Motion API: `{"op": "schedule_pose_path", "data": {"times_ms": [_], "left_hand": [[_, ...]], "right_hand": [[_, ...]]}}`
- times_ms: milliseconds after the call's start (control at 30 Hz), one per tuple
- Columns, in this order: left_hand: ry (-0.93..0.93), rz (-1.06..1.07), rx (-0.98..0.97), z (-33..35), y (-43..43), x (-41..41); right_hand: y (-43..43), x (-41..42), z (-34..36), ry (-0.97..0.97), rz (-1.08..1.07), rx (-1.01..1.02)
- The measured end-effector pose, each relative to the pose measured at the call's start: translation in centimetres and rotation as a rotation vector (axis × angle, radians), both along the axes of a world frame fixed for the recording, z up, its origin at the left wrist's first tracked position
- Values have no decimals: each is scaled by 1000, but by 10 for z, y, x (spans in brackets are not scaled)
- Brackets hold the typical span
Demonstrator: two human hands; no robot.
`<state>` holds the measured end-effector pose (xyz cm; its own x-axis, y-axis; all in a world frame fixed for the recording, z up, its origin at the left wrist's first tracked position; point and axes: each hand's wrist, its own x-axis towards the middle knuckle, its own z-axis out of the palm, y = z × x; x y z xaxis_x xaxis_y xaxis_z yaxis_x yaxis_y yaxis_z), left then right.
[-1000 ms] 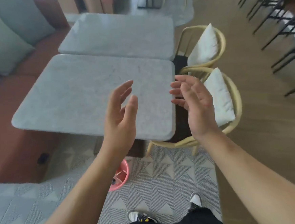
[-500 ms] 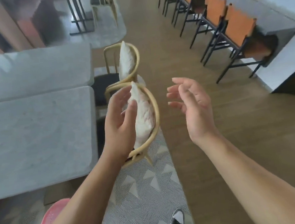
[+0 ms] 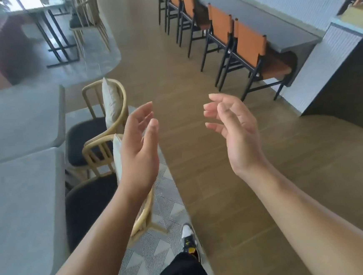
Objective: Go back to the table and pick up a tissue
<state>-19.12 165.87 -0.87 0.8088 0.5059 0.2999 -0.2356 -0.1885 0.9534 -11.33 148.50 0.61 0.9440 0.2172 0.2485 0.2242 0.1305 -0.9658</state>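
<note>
Wooden plank flooring [image 3: 199,157] filled the middle of the view, running from the person's feet toward twelve o'clock. At about nine o'clock stood a grey stone-topped table [image 3: 23,214], with a second grey table [image 3: 20,121] just beyond it at ten o'clock. Two rattan armchairs were drawn up to their edges: the near chair [image 3: 94,148] had a dark seat and a pale cushion [image 3: 117,155] upright against its back, and the far chair [image 3: 106,104] carried a similar cushion. A grey patterned rug [image 3: 158,236] lay under the chairs, its edge meeting the wood.

The left hand [image 3: 139,149] was raised in the air at about eleven o'clock, palm turned inward, fingers loosely extended and holding nothing; it hung in front of the near chair's back, and whether it touched the chair could not be told. The right hand [image 3: 234,133] was raised at about one o'clock over bare floor, palm facing the left, fingers relaxed and slightly curled, also empty. The two hands stood apart with a gap between them.

At one to two o'clock a row of orange-backed stools [image 3: 246,41] with black frames lined a long grey counter [image 3: 265,22]. At six o'clock a sneaker [image 3: 188,236] and a black trouser leg [image 3: 182,271] showed.
</note>
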Motion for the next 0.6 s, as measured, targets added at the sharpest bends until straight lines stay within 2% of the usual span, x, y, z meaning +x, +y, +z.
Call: {"op": "schedule_pose_path", "data": {"times_ms": [600], "left_hand": [[-48, 101, -50, 6, 135, 313]], "right_hand": [[140, 336, 14, -49, 82, -30]]}}
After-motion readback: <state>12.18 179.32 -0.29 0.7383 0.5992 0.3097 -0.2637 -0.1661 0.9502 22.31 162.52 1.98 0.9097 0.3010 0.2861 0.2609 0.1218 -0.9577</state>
